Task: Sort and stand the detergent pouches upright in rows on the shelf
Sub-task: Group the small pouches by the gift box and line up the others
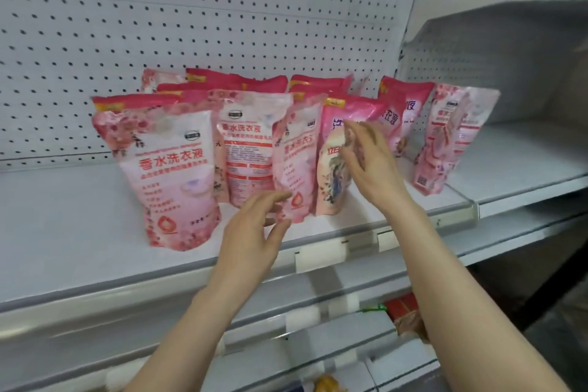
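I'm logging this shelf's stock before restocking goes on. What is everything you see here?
shelf: one, white, mid-frame
detergent pouches: about a dozen, rear ones overlapping, pink and white, standing on it
pegboard panel: one, white, behind them
label holders: several, clear, shelf's front edge
red packet: one, lower shelf, right
left hand: bare, fingers relaxed, by the base of a front pouch
right hand: bare, fingers straight, against a darker pink pouch
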{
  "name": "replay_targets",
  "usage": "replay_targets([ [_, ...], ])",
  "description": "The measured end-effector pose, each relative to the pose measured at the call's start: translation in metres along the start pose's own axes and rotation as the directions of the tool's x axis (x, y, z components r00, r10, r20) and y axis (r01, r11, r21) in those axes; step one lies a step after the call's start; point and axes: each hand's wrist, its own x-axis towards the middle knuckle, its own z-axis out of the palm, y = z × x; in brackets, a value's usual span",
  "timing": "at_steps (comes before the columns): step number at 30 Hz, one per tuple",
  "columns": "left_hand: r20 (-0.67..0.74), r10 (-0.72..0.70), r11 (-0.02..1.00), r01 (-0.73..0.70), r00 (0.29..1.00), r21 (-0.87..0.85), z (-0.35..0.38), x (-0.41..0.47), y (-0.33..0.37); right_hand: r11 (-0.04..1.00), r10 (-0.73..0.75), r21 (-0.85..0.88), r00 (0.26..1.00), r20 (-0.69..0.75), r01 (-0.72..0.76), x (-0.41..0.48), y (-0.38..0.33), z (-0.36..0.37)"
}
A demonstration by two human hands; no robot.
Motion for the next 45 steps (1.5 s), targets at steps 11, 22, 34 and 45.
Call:
replay_targets([
  [11,0.008,0.004,0.997,-0.005,1.000,0.073,0.021,0.015,0.013,0.842,0.072,0.539,0.995,-0.068,-0.024,-0.014,0.012,-0.022],
  [22,-0.024,-0.235,0.947,0.223,0.972,-0.229,0.087,0.052,0.038,0.662,-0.027,0.749,0.998,0.060,-0.027,-0.021,0.035,-0.049],
  [34,-0.277,-0.424,0.889,0.338,0.862,-0.311,0.075,0.032,0.045,0.496,-0.019,0.862,0.992,0.128,-0.102,0.023,0.053,-0.035],
  [45,-0.610,-0.467,0.883,0.312,0.640,-0.349,-0.002,-0.015,0.030,0.715,-0.060,0.649,0.901,0.429,-0.261,0.017,0.000,0.037],
])
